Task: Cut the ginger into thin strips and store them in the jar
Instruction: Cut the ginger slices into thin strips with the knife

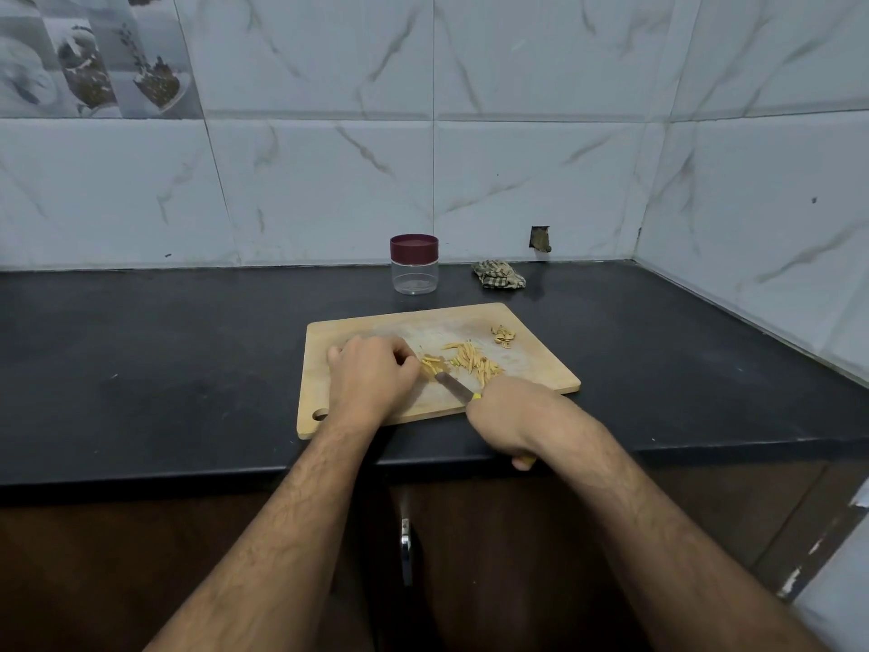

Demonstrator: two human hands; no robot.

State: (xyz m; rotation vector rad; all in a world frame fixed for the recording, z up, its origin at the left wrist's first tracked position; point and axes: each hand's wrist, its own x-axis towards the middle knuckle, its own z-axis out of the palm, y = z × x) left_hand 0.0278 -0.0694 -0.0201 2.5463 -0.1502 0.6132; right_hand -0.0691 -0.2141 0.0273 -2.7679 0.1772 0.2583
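Note:
A wooden cutting board lies on the black counter. Thin yellow ginger strips are spread over its middle, and a small heap of ginger peel sits near its far right corner. My left hand has curled fingers holding down a small piece of ginger. My right hand grips the yellow handle of a knife, whose blade tip lies against that piece. An empty clear jar with a maroon lid on it stands behind the board.
A crumpled checked cloth lies on the counter by the wall, right of the jar. Tiled walls close the back and the right side. The counter's front edge runs under my forearms, with a cabinet handle below.

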